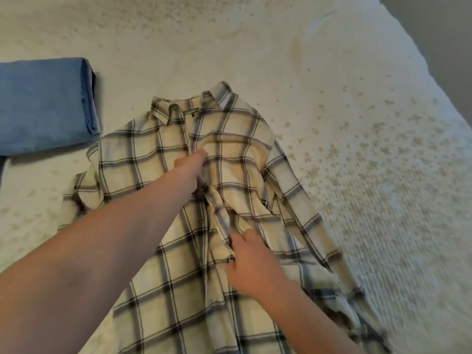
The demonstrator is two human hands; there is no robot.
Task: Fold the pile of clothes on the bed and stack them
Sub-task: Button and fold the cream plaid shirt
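Left hand [192, 166]: reaches up the middle of the plaid shirt [158, 175]; fingers tucked at the button placket below the collar, seemingly pinching the fabric edge, though the fingertips are hidden under cloth.
Right hand [251, 261]: lower on the same placket, fingers curled and pinching the front edge of the shirt where it bunches into a ridge.
Hands, relation: apart, both on the shirt's centre line, left farther from the person, right nearer.
Plaid shirt: cream with dark grey and black check lines; long-sleeved, button-front, collar pointing away from the person. Lies front-up and mostly spread on the middle of the bed [281, 60]. One sleeve runs down toward the bed's right edge, cuff crumpled; the other sleeve is bunched on the left side. Fabric rumpled along the placket between the hands.
Blue folded garment [43, 103]: folded flat at the left edge of the view, on top of something darker whose edge peeks out beneath; just beside the shirt's left shoulder, not touching as far as I can tell.
Bed: off-white textured cover with scattered tan speckles, denser toward the right side.
Room: grey floor [439, 34] strip past the bed's right edge, upper right corner.
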